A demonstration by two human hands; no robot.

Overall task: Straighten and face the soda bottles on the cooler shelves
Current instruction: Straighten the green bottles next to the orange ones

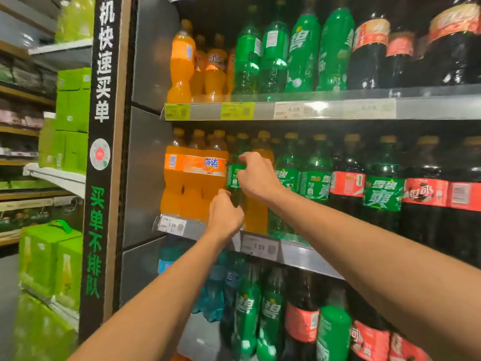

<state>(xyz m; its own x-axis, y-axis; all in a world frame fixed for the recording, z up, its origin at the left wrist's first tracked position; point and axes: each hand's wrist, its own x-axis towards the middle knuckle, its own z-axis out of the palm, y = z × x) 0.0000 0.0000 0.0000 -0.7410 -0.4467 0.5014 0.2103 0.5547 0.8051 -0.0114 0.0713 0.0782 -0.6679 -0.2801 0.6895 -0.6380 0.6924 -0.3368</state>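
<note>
Both hands are on one green bottle (235,178) at the front of the middle shelf (299,252) of the cooler. This bottle stands upright, touching the orange bottles (194,178) on its left, with another orange bottle (257,212) just to its right and partly behind the hands.

The right hand (257,177) is wrapped around the green bottle at its label, thumb and fingers closed on it from the right side. The left hand (225,216) sits lower on the same bottle, fingers curled against its base just above the shelf edge; how firmly it grips is hard to tell, since the fingertips are hidden behind the bottle. Only a strip of the bottle's label shows left of the right hand, so it seems turned partly sideways.

Right of the green bottle, more green bottles (316,183) line the same shelf, then dark cola bottles (426,194) with red labels. A white price tag (259,246) hangs on the shelf edge just below the green bottle, and another tag (171,225) further left.

Above the green bottle, the top shelf (338,109) carries orange, green and cola bottles. Below it, a lower shelf holds blue, green and cola bottles. Far left of the green bottle stand green cartons (73,100) on store shelving.
</note>
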